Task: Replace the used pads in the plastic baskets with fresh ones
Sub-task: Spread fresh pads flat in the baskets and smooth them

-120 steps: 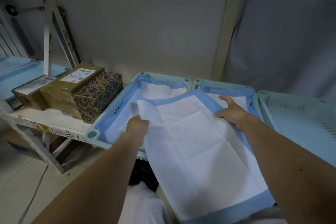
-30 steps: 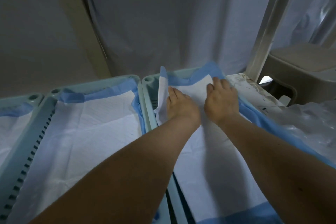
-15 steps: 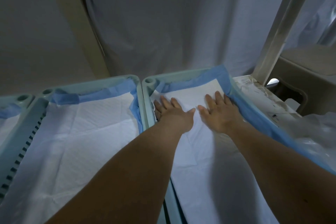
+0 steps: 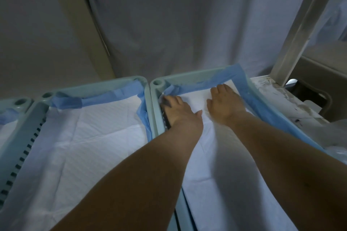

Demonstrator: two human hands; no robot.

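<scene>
Pressing a fresh white pad [image 4: 212,155] flat, a person works both bare hands into the far end of a pale green plastic basket [image 4: 185,78] at the centre right of the frame. The left hand [image 4: 177,110] lies palm down at the basket's left wall, thumb spread to the right, its fingertips pushed into the far left corner where the pad's blue border [image 4: 204,84] bunches up; its grip is open, fingers straight, holding nothing. The right hand [image 4: 225,102] lies flat just beside it, nearer the right wall, fingers extended toward the far blue edge, also ungripped and pressing down on the white surface. Both forearms reach in from the lower edge of the frame.

The pad's blue margin climbs the basket's far and right walls, folding over the rim at the upper right corner. To the left, touching wall to wall, a second basket [image 4: 93,86] already holds a spread pad [image 4: 75,146], its blue border crumpled along the far wall. A third basket's corner [image 4: 20,102] shows at the far left edge. A grey curtain [image 4: 178,24] hangs behind, and a stained white bench [image 4: 281,103] sits at the right.
</scene>
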